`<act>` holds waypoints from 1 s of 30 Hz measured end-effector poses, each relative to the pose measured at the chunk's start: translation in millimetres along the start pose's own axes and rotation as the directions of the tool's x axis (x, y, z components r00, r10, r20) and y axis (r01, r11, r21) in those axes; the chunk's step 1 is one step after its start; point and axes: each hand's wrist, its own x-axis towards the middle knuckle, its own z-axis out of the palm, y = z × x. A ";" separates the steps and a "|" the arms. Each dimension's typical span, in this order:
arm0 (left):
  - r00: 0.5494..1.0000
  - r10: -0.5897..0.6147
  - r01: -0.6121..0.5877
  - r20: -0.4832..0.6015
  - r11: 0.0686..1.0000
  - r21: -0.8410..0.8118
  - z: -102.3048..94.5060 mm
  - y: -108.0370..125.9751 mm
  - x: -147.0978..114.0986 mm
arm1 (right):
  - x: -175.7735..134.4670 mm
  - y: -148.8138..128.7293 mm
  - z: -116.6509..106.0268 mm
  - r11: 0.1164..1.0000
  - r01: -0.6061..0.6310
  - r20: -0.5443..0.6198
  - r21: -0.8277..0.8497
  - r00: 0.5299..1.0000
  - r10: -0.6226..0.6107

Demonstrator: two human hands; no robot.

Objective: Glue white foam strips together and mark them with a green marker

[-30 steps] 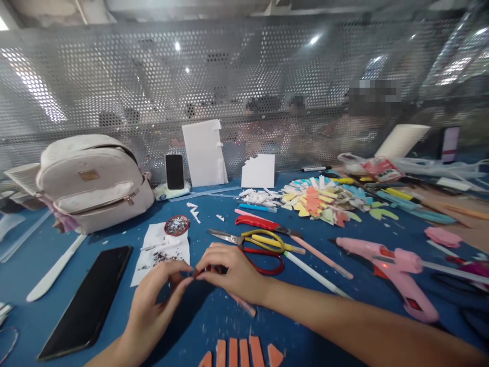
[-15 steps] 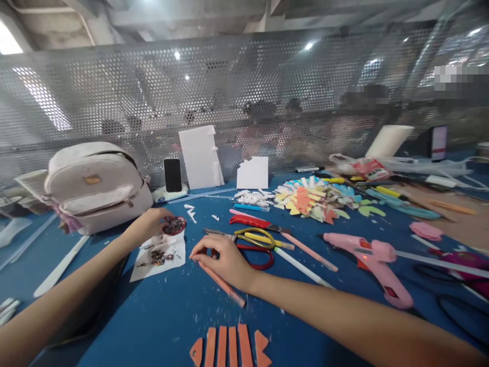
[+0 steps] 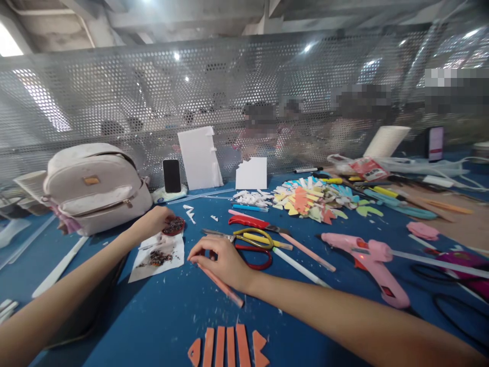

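Note:
My left hand (image 3: 153, 222) is at a small red round dish (image 3: 179, 228) filled with dark bits. Its fingers are closed at the dish's left side, and what they pinch is hidden. Below the dish lies a white paper (image 3: 139, 267) with a heap of dark and coloured bits (image 3: 160, 258). My right hand (image 3: 221, 259) rests low over the table with thumb and fingers curled together; anything between them is too small to make out. Under its palm sticks out a pinkish-orange stick (image 3: 229, 293). Scissors (image 3: 254, 239) with yellow and red handles lie just beyond it.
Orange strips (image 3: 231, 346) in a fish shape lie at the front. A pink glue gun (image 3: 370, 257) with its cord, a red-handled cutter (image 3: 248, 221) and a pile of paper scraps (image 3: 305, 196) are to the right. A white backpack (image 3: 95, 186) and phone (image 3: 171, 176) stand behind.
My left hand has shifted slightly over the left side of the dish. My right hand stays almost in place. The view has moved a little.

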 end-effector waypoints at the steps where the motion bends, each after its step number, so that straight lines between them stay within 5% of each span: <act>1: 1.000 -0.007 0.007 0.021 1.000 0.001 0.9 -0.3 2.3 | 0.0 0.1 0.0 1.000 0.000 0.002 -0.002 1.000 0.000; 16: 0.982 -0.069 0.051 0.177 0.993 0.103 -11.9 3.4 3.0 | 0.4 -0.2 -0.6 1.000 0.008 0.008 0.006 1.000 -0.008; 30: 0.990 -0.048 0.037 0.133 0.995 0.089 -2.5 6.9 0.4 | 0.2 0.1 -0.4 1.000 0.001 0.030 0.003 1.000 -0.001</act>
